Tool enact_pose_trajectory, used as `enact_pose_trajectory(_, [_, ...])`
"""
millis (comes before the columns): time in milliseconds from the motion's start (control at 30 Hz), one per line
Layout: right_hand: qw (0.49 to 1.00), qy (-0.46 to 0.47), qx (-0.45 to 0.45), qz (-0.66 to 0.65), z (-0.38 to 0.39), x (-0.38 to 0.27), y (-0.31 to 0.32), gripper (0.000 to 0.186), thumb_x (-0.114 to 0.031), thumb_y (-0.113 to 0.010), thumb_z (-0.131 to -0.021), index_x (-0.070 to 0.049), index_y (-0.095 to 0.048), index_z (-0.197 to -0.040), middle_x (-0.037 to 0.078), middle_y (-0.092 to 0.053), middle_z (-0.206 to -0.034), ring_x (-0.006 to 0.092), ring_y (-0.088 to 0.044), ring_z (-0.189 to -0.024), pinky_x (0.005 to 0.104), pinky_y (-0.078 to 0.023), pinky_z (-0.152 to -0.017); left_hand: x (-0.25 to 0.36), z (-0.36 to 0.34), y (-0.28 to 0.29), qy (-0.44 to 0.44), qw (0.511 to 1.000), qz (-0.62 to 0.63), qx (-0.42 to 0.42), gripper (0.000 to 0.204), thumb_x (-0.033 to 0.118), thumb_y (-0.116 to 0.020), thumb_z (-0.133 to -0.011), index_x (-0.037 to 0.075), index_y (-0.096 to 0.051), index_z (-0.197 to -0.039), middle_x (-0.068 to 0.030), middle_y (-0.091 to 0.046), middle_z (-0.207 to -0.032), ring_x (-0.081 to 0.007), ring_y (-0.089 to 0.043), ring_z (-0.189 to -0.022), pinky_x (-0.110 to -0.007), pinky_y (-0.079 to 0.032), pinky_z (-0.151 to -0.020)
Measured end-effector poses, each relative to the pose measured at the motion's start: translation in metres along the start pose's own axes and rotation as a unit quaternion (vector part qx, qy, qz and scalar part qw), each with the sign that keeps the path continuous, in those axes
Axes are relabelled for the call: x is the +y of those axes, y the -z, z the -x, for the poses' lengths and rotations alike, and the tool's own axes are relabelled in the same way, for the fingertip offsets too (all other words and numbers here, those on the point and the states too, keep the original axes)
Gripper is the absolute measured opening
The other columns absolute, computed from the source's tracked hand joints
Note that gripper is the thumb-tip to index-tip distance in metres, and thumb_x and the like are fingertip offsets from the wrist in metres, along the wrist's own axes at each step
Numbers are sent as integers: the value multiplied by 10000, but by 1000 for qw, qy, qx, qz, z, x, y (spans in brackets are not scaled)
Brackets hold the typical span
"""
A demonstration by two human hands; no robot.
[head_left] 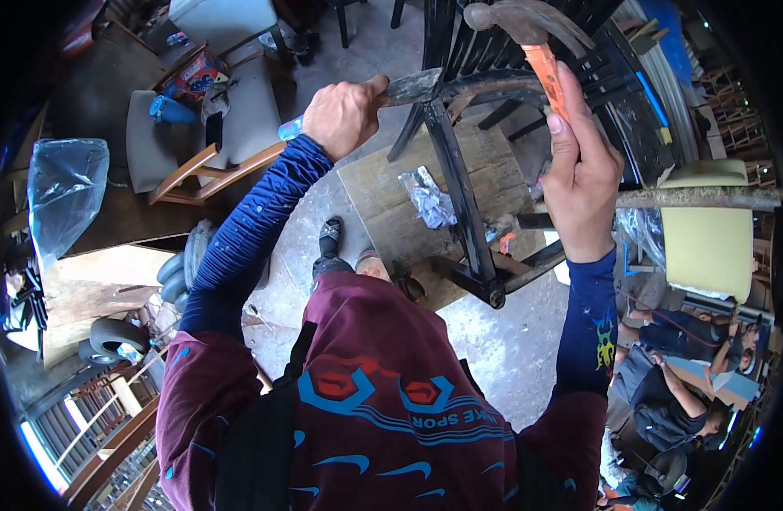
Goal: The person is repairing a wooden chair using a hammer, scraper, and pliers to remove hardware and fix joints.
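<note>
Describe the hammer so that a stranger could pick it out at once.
Find the black wooden chair in the upper middle of the picture. At its right side, the person's right hand holds the hammer near the top edge. Its bright orange handle and dull metal head set it apart from the chair's black wood.

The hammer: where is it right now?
In the head view, the hammer is near the top, right of centre, held in the right hand by the black wooden frame.
</note>
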State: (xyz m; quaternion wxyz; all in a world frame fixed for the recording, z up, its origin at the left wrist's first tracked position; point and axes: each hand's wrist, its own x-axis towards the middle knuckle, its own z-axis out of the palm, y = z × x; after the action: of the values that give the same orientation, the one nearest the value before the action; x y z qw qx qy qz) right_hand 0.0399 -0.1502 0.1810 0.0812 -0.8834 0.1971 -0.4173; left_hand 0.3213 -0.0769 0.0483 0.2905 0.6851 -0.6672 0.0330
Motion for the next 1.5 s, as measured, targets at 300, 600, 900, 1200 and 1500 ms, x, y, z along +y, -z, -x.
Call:
enact_pose_trajectory(300, [996, -29, -64, 54, 24, -2, -4, 644, 28, -648, -939, -238, -529, -1513, 154, -753, -1020, 303, -758, -884, 400, -605, -735, 14, 32, -37, 35, 994, 33, 95, 157, 130, -664, -954, 71, -534, -889, -213, -640, -728, -446, -621, -642, -495, -466, -525])
enact_pose_trajectory(600, [994, -39, -89, 41, 38, -8, -17, 683, 32, -646, -937, -257, -496, -1538, 121, -728, -922, 282, -748, -828, 406, -600, -667, 18, 63, -97, 60, 969, 112, 213, 146, -16, -641, -841, 61, -613, -963, -171, -688, -904, -393, -672, -760, -470, -533, -630])
enact_pose_trajectory(900, [985, -52, -150, 63, 50, -15, -10, 689, 44, -640, -928, -248, -498, -1536, 131, -718, -939, 299, -752, -879, 409, -606, -705, 14, 56, -94, -5, 973, 45, 227, 274, -7, -629, -727, 69, -622, -990, -89, -718, -1080, -312, -665, -756, -424, -569, -674])
enact_pose_trajectory(1200, [979, -127, -142, 69, 61, -11, 1, 663, 17, -653, -941, -234, -501, -1535, 173, -727, -1015, 328, -740, -877, 428, -578, -717, 25, 63, -84, 6, 983, 28, 179, 308, 13, -636, -733, 79, -610, -1033, -93, -704, -1037, -312, -665, -760, -425, -566, -660])
enact_pose_trajectory(1500, [973, -162, -158, 43, 62, -13, -6, 487, -83, -601, -1022, -182, -553, -1496, 185, -732, -1174, 338, -733, -994, 400, -572, -828, 27, 57, -81, 15, 978, 22, 208, 232, -28, -635, -808, 69, -652, -1018, -128, -705, -915, -333, -683, -734, -430, -556, -624])
